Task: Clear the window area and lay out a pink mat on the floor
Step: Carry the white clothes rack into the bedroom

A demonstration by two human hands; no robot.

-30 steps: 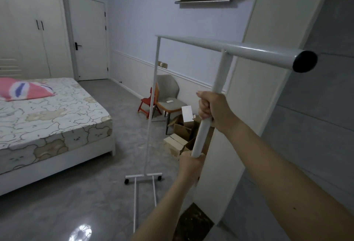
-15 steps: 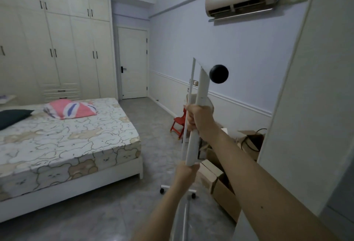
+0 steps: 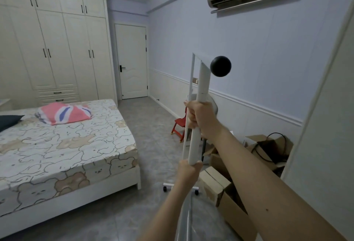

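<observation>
1. Beside the white-framed bed with the bear-print sheet [image 3: 63, 156], a white metal clothes rack on castors [image 3: 204, 80] is standing on the grey tiled floor [image 3: 153, 141].
2. The right hand [image 3: 199, 115] is wrapping its fingers around the rack's near upright post, gripping it above the left hand.
3. The left hand [image 3: 188, 170] is gripping the same post lower down, fingers curled round it.
4. The rack's top bar is pointing toward the camera, showing its round black end cap [image 3: 220, 66].
5. A folded pink cloth with blue and white stripes [image 3: 65, 112] is lying on the bed, near its far end; whether it is the mat cannot be told.
6. Right of the rack, open brown cardboard boxes [image 3: 229, 198] are sitting on the floor.
7. Beyond the rack, a small red chair [image 3: 179, 125] is standing by the wall.
</observation>
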